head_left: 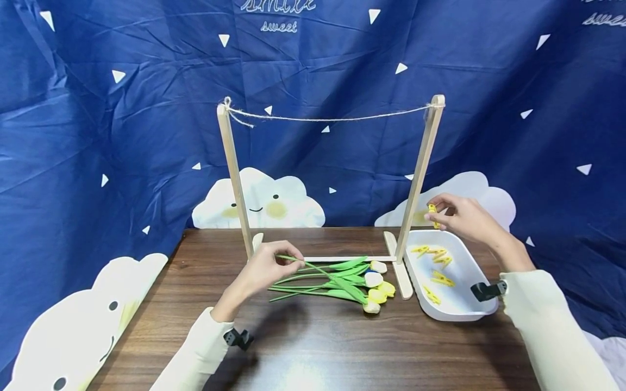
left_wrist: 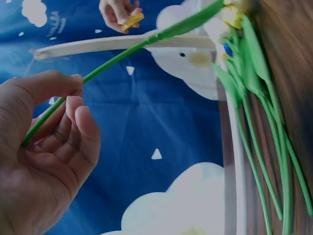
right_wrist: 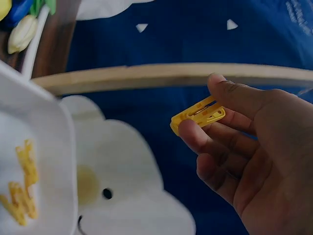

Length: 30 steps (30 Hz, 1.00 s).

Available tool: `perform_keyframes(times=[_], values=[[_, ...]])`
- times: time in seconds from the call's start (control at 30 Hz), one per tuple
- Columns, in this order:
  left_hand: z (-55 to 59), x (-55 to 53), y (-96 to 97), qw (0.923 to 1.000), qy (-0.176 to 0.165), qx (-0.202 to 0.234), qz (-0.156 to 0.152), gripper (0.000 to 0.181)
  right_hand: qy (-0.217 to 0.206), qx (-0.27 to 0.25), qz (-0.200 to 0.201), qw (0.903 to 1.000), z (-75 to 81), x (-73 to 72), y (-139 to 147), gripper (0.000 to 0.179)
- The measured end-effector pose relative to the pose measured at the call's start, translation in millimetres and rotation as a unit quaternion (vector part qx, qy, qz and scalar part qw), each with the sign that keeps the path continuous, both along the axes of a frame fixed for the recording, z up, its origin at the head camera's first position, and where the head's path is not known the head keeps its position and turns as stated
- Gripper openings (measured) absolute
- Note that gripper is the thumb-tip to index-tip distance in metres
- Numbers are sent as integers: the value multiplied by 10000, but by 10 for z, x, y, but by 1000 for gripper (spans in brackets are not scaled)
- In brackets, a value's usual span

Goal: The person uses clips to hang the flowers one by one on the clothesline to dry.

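My left hand [head_left: 273, 266] pinches the green stem of an artificial tulip [left_wrist: 120, 59] between thumb and fingers, near the stem's end. The tulip slants up off the table in the left wrist view. Several more tulips [head_left: 374, 279], with white and yellow heads and a bit of blue among them, lie on the table just right of that hand. My right hand [head_left: 462, 218] holds a yellow clothespin [right_wrist: 199, 115] by thumb and fingertips. It hovers above the far end of a white tub [head_left: 469, 301], where several more yellow clothespins [head_left: 442, 278] lie.
A wooden frame stands behind the tulips, with a left post [head_left: 233, 174], a right post [head_left: 419, 174] and a low crossbar [head_left: 342, 259]. Twine [head_left: 332, 119] is strung between the post tops. The tub stands beside the frame's right foot [head_left: 403, 282] on the brown table [head_left: 342, 347].
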<state>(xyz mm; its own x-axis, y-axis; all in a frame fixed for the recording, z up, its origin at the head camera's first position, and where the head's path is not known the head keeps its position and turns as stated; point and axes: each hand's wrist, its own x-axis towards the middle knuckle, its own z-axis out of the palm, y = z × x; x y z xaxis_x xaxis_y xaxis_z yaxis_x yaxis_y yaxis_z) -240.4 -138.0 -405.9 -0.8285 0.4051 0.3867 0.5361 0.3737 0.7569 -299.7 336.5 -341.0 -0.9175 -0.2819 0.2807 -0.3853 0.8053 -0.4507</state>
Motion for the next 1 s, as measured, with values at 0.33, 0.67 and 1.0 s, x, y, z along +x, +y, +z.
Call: perform_keyframes(times=[0.33,0.67,1.0], values=[[138,-21,-30,9890,-854,1196,140,8,240,117,223,9994,205,177,-222,31],[281,-49,15,9593,-459,2779,203,11,299,221,527,9979,342,334,-480,32],[442,-170,83,9160,-315,3950,-619,14,511,462,1037,9922,428,309,-934,29]])
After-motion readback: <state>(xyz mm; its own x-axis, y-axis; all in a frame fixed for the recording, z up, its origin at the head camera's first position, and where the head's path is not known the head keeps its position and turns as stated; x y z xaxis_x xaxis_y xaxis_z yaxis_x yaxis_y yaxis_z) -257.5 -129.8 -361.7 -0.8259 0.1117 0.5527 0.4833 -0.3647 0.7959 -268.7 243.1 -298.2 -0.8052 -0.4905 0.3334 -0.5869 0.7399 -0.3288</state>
